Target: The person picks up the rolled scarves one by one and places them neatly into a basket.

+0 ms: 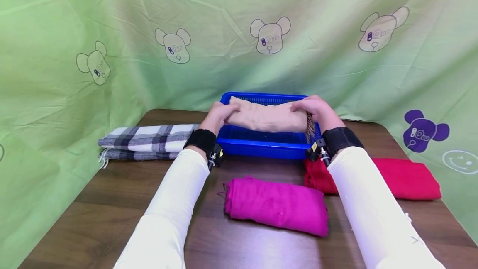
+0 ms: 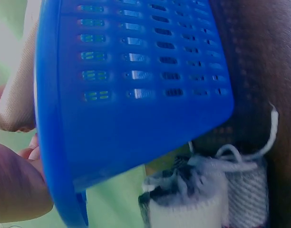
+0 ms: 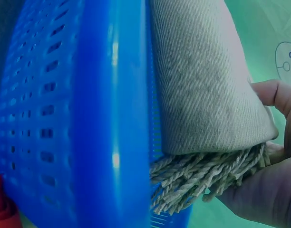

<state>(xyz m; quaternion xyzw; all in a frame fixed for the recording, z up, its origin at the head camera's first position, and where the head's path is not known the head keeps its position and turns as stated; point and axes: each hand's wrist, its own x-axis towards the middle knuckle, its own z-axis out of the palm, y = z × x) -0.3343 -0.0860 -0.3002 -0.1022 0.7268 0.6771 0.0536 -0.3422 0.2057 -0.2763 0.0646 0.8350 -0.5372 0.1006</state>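
Note:
A folded beige scarf (image 1: pixel 267 117) with twisted fringe (image 3: pixel 202 178) is held level over the blue plastic basket (image 1: pixel 261 149). My left hand (image 1: pixel 219 115) grips its left end, thumb on top. At the other end, by the fringe, my right hand (image 1: pixel 316 107) pinches the cloth between thumb and fingers. In the right wrist view the scarf (image 3: pixel 198 80) shows just beyond the rim of the basket (image 3: pixel 95 114). The left wrist view shows the perforated wall of the basket (image 2: pixel 150 118), which hides most of the scarf.
To the left lies a folded black-and-white checked scarf (image 1: pixel 145 140) with white tassels. A rolled magenta cloth (image 1: pixel 276 206) lies in front of the basket. A folded red cloth (image 1: pixel 410 179) is at the right, partly behind my right forearm. A green curtain (image 1: pixel 224 20) hangs behind the wooden table (image 1: pixel 112 194).

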